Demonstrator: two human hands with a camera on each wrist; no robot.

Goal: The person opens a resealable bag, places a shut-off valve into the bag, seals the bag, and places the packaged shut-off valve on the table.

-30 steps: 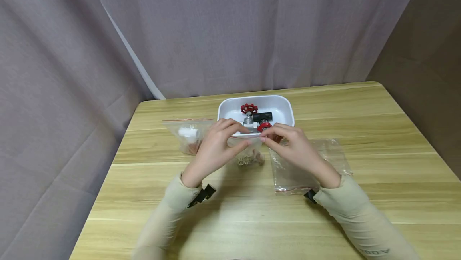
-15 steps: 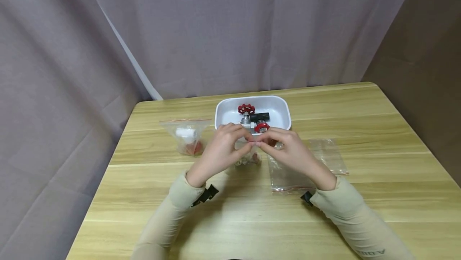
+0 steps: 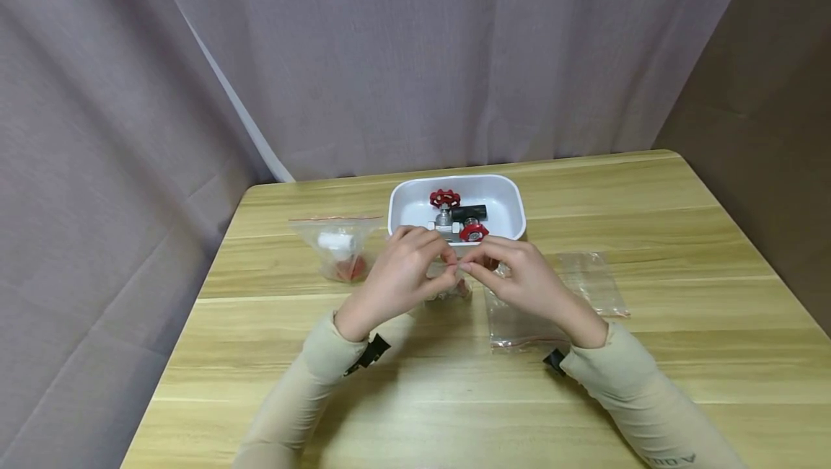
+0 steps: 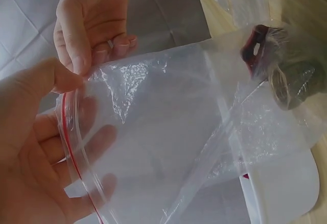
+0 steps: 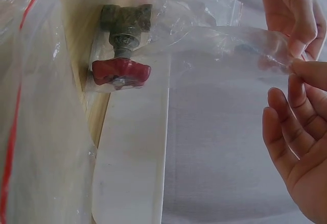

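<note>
My left hand pinches the red-striped zip edge of a clear zip bag, with its other fingers spread behind the plastic. The thumb and a finger of my right hand pinch the same edge at one corner, right beside the left fingertips. Inside the bag's bottom lies a brass-coloured valve with a red handwheel. From the head view the hands cover most of this bag. Just behind them stands a white tray, holding valves with red handwheels and a black cylindrical part.
On the left, a second zip bag stands upright with a white part and something red inside. A flat clear bag lies under and beside the right forearm. Curtains border the wooden table.
The fingertips of both hands have come together at the bag's edge, where a small gap showed before. The held bag's contents are more hidden now. Tray and other bags stay put.
</note>
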